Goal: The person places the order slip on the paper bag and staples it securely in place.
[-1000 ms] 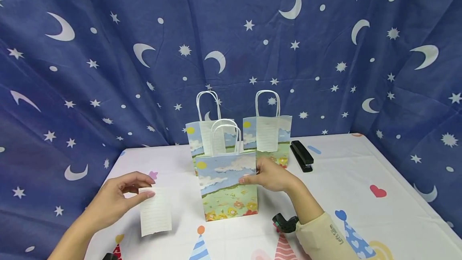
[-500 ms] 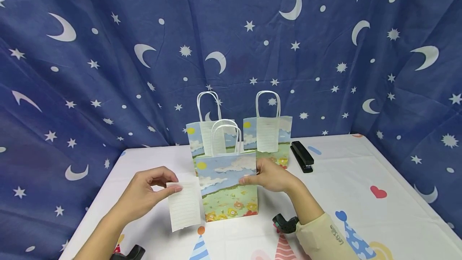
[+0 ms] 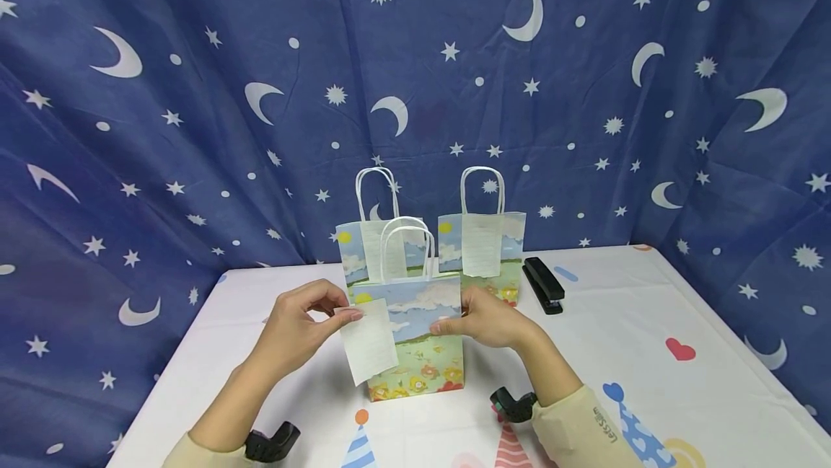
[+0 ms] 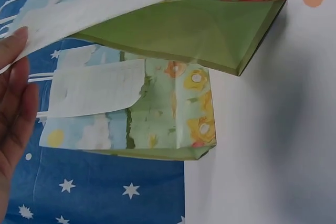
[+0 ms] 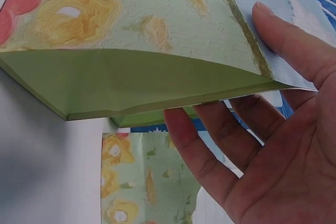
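Observation:
My left hand point(image 3: 301, 327) pinches a small lined sheet of white paper point(image 3: 371, 344) by its top left corner, thumb in front. Tilted, the sheet overlaps the left front of a paper gift bag point(image 3: 428, 367) painted with sky, clouds and flowers. My right hand point(image 3: 490, 318) grips that bag by its right side, thumb on the front and fingers behind, as the right wrist view also shows. The bag stands upright with white twisted handles point(image 3: 409, 226) up. In the left wrist view the paper point(image 4: 105, 11) lies close along the bag's front.
Behind stand two matching bags, a left one point(image 3: 350, 255) and a right one point(image 3: 513, 237), each with a lined sheet on its front. A black stapler point(image 3: 544, 284) lies right of them. A blue star-and-moon curtain point(image 3: 428, 57) hangs behind the white patterned tablecloth point(image 3: 617, 324).
My left hand has moved right and slightly up, carrying the paper from beside the front bag to over its left front. My right hand and the bag stay in place.

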